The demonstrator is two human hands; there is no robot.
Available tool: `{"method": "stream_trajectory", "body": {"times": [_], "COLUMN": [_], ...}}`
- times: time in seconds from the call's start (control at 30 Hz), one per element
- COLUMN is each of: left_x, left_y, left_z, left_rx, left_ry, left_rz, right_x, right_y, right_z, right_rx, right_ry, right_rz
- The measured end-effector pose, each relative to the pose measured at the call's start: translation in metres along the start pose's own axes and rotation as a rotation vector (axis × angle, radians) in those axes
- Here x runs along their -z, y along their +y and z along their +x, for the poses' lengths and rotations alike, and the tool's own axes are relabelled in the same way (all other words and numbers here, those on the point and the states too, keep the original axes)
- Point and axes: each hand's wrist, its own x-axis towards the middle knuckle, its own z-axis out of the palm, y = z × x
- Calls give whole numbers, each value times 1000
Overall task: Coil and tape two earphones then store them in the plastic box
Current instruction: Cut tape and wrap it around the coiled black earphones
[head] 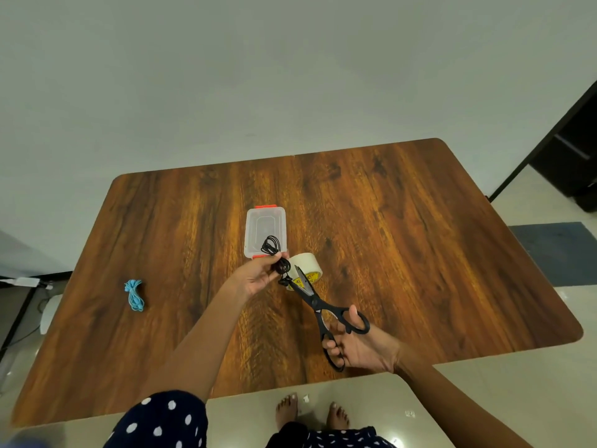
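My left hand pinches a coiled black earphone above the table, just in front of the clear plastic box with orange clips. My right hand grips black scissors by the handles; the blades point up-left toward the black coil and the tape. A roll of clear tape with a yellow core stands on the table right behind the scissor tips. A coiled blue earphone lies by itself at the left of the table.
The brown wooden table has rounded corners; its near edge runs just in front of my body. A pale wall rises behind it. A dark cabinet stands at far right, and cables lie on the floor at left.
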Motion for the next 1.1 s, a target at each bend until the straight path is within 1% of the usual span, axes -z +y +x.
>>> {"method": "stream_trajectory", "body": {"times": [0.17,0.47,0.67,0.8,1.1], "left_x": [1,4,1,-2,-9], "left_y": [-2,-10,-14,-15,-17], "left_z": [-1,-2,-2,-2,-7], "left_rx": [12,11,-35,-35,-70], "left_ry": [12,6,30,45,101], "left_rz": [-45,-103,-138,-114,-147], "right_x": [-4,-17,-17,-15,-18], "right_y": [4,4,1,1,0], "right_z": [12,21,29,31,36], "right_rx": [40,107,140,155,230], "right_ry": [-15,-13,21,37,131], "right_rz": [69,92,82,76,31]}}
